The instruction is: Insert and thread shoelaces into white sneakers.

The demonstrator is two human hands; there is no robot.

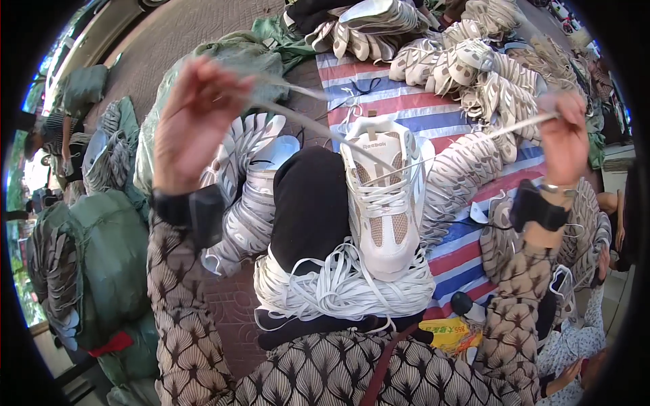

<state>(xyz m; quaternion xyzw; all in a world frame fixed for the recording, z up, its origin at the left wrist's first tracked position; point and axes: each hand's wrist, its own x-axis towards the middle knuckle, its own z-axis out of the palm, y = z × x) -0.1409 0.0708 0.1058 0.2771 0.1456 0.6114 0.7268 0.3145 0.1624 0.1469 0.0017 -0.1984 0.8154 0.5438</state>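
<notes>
A white and beige sneaker (383, 227) lies on my lap with its toe toward me. Its lower eyelets are laced and a white shoelace (467, 145) runs out from it to both sides. My left hand (200, 118), blurred by motion, is raised at the left and pinches strands of the lace. On the right, my right hand (567, 139) grips the other end, pulled taut. Under the shoe's toe rests a thick bundle of white shoelaces (332, 287) across my lap. My black-clad knee (310, 203) shows beside the shoe.
Rows of nested shoe uppers (467, 166) lie on a red, white and blue striped sheet (379, 91) to the right. More uppers (240, 216) stand left of my knee. Green sacks (112, 250) fill the left. Another person's patterned sleeve (575, 338) appears at lower right.
</notes>
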